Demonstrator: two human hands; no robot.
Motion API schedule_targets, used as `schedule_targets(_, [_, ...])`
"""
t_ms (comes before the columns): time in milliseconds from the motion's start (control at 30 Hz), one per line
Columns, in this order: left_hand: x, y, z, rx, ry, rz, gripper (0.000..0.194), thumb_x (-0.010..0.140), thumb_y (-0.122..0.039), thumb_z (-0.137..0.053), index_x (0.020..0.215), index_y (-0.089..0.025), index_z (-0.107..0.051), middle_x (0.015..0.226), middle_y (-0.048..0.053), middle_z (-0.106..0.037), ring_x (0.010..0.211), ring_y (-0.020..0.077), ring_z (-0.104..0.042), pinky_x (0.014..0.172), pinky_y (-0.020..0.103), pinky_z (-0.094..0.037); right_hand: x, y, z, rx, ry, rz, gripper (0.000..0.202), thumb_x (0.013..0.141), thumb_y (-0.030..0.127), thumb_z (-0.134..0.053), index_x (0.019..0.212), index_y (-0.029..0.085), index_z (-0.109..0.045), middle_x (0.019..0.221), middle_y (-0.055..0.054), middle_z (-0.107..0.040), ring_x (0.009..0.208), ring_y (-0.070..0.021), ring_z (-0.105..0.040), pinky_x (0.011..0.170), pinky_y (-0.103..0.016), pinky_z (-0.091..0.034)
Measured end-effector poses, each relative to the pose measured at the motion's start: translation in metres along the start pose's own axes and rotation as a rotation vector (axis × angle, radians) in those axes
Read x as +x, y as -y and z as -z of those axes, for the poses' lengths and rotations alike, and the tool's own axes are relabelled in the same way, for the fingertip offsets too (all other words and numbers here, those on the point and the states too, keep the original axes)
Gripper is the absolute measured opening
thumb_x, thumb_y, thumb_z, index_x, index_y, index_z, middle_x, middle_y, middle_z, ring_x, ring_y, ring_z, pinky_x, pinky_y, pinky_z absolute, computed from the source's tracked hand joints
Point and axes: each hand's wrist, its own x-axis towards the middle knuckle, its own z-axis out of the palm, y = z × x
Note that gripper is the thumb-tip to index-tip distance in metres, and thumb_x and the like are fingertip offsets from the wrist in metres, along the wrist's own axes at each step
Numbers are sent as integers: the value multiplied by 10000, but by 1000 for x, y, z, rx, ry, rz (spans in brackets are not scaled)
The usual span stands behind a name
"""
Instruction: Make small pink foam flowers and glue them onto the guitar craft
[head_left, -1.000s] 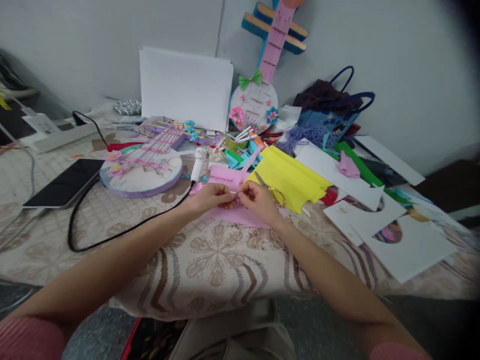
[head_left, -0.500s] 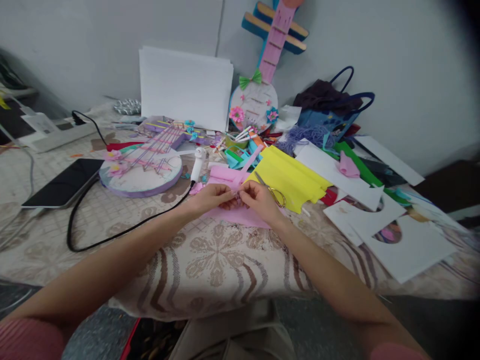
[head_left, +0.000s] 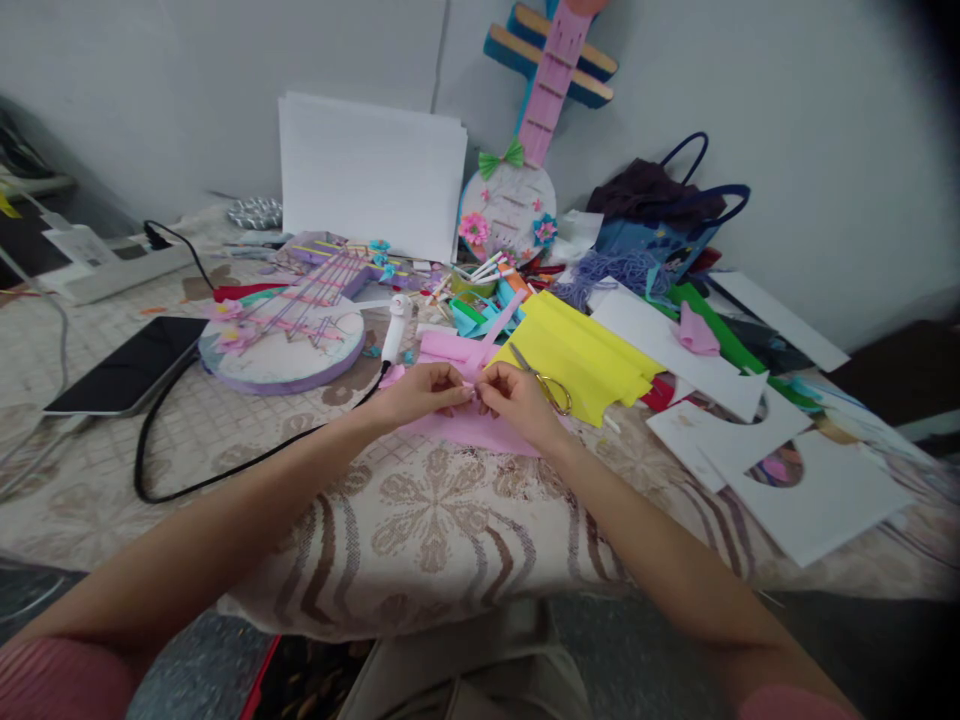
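My left hand (head_left: 426, 392) and my right hand (head_left: 517, 402) meet at the fingertips, both pinching a small piece of pink crepe paper (head_left: 472, 388). Its exact shape is mostly covered by my fingers. Beneath them lies a larger pink sheet (head_left: 480, 436), with a rolled pink piece (head_left: 444, 347) behind. A pink strip (head_left: 496, 330) slants up and away past my right hand. Scissors with gold handles (head_left: 553, 390) rest on yellow crepe paper (head_left: 577, 345) just right of my right hand. Left of the pink paper stands a white glue gun (head_left: 396, 332) with a black cord.
At left are a round stringed paper instrument (head_left: 281, 340), a tablet (head_left: 127, 367) and a power strip (head_left: 120, 272). A decorated pink-necked instrument (head_left: 510, 205) leans on the wall beside white sheets (head_left: 371, 175). Cut white boards (head_left: 810, 495) and a blue bag (head_left: 652, 240) are at right.
My left hand's fingers have shifted slightly around the small pink piece, and the fingertips sit a little differently. Everything else on the table has stayed put.
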Motion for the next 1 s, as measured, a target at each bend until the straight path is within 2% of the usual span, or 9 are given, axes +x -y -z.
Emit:
schedule_targets(67, [-1,-2,2,4,-8,13,234,728,-336,-641,767,-122,-554,710,15,-603,607,79,-535,597,227,-446,0,-1,0,-12,7,-1,95,770,266,-528,737,189,-484,603,27,-522,532,-104,-512,501,-231,-414])
schedule_targets(233, [0,-3,2,37,-28,-10,204,727,-305,-637,701,-120,-554,615,-1,-564,559,72,-497,553,213,-404,0,1,0,10,16,-9,142,780,318,-539,740,193,-485,607,29,-523,529,-100,-517,499,-227,-422])
schedule_targets(400, [0,-3,1,30,-73,-53,174,727,-270,-624,678,-121,-549,612,-6,-556,573,73,-492,559,210,-387,-3,4,-2,56,98,-71,220,777,400,-563,744,193,-497,605,28,-533,509,-101,-509,452,-220,-402])
schedule_targets(733, [0,-1,1,-67,-89,-8,185,741,-288,-610,697,-118,-551,639,8,-576,573,74,-498,570,221,-396,-1,2,-3,95,99,-45,113,764,280,-546,738,187,-487,608,37,-524,519,-90,-508,495,-219,-424])
schedule_targets(1000, [0,-1,2,-6,-84,-1,222,692,-312,-666,719,-119,-560,629,3,-582,569,77,-501,565,223,-406,-1,1,-2,72,101,-71,93,748,257,-547,736,183,-492,588,34,-538,503,-84,-504,473,-207,-423])
